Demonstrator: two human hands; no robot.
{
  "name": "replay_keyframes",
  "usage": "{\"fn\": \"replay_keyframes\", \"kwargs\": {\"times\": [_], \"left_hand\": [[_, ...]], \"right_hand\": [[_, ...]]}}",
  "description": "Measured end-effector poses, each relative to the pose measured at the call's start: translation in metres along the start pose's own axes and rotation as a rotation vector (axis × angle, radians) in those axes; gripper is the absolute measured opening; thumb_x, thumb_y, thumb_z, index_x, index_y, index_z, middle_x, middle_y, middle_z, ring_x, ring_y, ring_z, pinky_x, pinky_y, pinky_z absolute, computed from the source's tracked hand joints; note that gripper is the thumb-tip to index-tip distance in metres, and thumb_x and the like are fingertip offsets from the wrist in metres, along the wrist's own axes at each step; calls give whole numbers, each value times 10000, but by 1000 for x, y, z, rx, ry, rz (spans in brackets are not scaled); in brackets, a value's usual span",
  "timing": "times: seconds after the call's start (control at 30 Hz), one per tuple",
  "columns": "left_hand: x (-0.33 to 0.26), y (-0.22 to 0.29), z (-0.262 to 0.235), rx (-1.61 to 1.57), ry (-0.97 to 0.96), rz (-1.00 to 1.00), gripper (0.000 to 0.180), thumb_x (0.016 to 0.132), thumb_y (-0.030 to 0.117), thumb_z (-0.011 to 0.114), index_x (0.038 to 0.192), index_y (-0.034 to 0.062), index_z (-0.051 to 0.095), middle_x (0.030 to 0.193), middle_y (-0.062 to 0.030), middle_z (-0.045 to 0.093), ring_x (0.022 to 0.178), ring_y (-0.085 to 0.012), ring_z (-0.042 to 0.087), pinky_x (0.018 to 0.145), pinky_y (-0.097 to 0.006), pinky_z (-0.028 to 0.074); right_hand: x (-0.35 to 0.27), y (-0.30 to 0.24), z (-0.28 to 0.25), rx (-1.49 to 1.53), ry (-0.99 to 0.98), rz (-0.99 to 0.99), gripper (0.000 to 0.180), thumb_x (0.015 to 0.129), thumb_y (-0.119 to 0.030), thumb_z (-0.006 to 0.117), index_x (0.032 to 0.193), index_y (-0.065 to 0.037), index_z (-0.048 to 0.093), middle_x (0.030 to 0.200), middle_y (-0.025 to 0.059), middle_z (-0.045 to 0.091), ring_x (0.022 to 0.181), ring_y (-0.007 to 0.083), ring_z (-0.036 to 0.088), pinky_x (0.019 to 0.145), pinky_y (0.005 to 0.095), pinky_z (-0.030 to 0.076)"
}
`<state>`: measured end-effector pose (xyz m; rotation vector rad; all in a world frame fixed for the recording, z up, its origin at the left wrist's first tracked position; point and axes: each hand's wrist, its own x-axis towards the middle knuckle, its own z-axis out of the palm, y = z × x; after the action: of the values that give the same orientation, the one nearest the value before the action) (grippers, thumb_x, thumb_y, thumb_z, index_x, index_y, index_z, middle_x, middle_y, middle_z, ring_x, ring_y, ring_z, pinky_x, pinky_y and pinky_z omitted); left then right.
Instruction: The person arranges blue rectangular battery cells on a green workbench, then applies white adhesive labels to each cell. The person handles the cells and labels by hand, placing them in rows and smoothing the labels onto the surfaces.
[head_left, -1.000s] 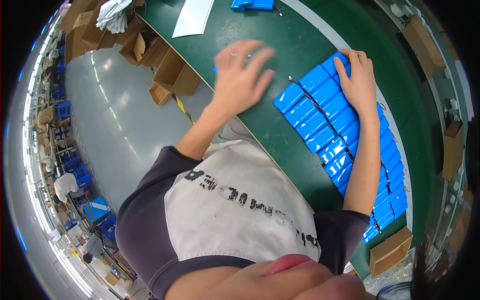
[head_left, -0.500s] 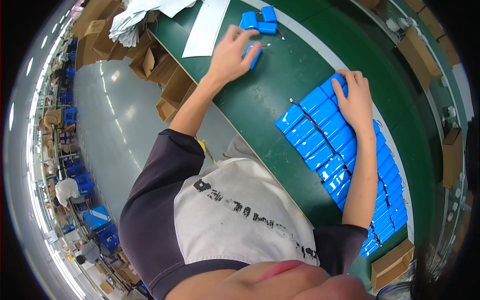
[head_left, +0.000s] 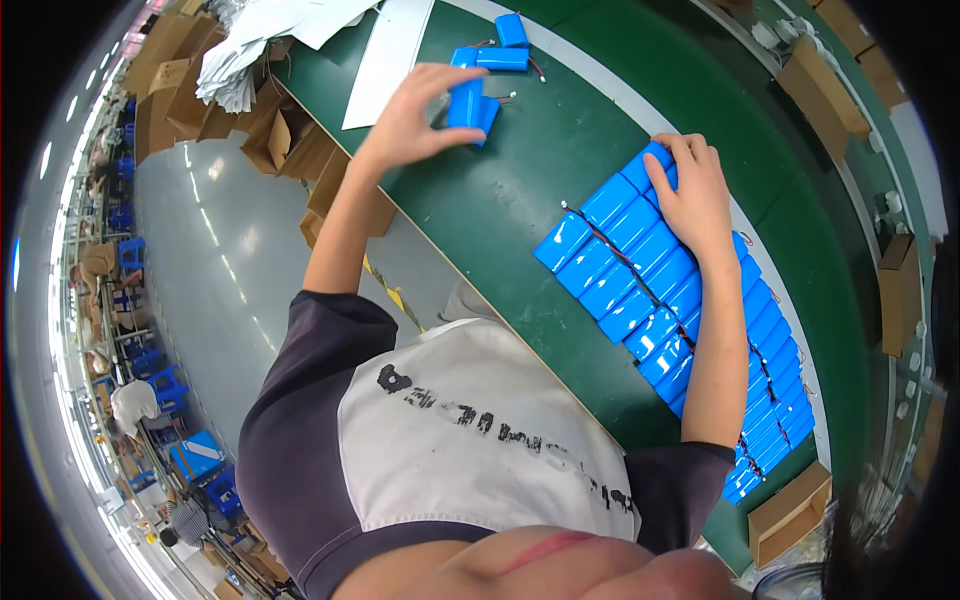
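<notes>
One long green table (head_left: 500, 230) runs from eleven o'clock round to four, cut off at the upper edge. Toward three lie close rows of blue packs (head_left: 668, 272), partly hidden by the right forearm (head_left: 718, 350). A white sheet (head_left: 388, 70), at eleven, is cropped too. The left hand (head_left: 405, 120), also at eleven, has thumb and fingers set wide around a blue pack (head_left: 465, 105); whether they press on it I cannot tell. The right hand (head_left: 695, 205), at two, rests on the rows' upper end, fingertips partly unseen, its grip unreadable. Toward twelve lie loose packs (head_left: 503, 60), their thin wires (head_left: 538, 71) hard to trace.
</notes>
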<state>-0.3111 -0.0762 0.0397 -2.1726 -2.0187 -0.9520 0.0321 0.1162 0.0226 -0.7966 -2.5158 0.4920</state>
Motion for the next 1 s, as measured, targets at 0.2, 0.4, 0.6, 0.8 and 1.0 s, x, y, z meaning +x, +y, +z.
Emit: {"fn": "replay_keyframes", "kwargs": {"times": [0.2, 0.4, 0.6, 0.8, 1.0], "left_hand": [[0, 25, 30, 95, -216, 156, 711, 840, 312, 851, 1474, 144, 578, 1500, -77, 569, 1451, -330, 445, 1217, -495, 331], [-10, 16, 46, -89, -197, 164, 700, 914, 104, 711, 1560, 109, 442, 1624, -144, 412, 1581, -394, 225, 1281, -517, 230], [37, 49, 92, -316, -166, 324, 638, 852, 114, 730, 1448, 91, 506, 1602, -151, 426, 1583, -393, 211, 1275, -561, 213], [60, 25, 70, -96, 53, 338, 532, 865, 306, 815, 1329, 134, 620, 1531, -119, 517, 1514, -380, 356, 1244, -570, 241], [24, -45, 65, 227, 189, 11, 533, 897, 408, 788, 1364, 187, 660, 1445, -69, 603, 1434, -336, 472, 1194, -511, 374]], "right_hand": [[1, -1, 1, -13, -17, 12, 307, 991, -310, 647, 1209, -100, 702, 1137, 106, 640, 1070, 303, 608, 966, 428, 506], [1, -9, 2, -93, 56, -70, 360, 970, -245, 681, 1297, -97, 665, 1236, 104, 623, 1157, 323, 568, 1031, 435, 456], [4, -37, 12, -35, 7, -298, 484, 930, -248, 726, 1372, -83, 616, 1379, 122, 599, 1261, 337, 555, 1089, 441, 420], [20, -36, 15, -73, -25, -368, 555, 927, -301, 739, 1450, -187, 595, 1493, 131, 551, 1370, 386, 505, 1152, 507, 409], [42, -38, 42, -45, -104, -350, 376, 933, -327, 738, 1306, -302, 700, 1440, 78, 604, 1346, 352, 526, 1115, 496, 464]]}}
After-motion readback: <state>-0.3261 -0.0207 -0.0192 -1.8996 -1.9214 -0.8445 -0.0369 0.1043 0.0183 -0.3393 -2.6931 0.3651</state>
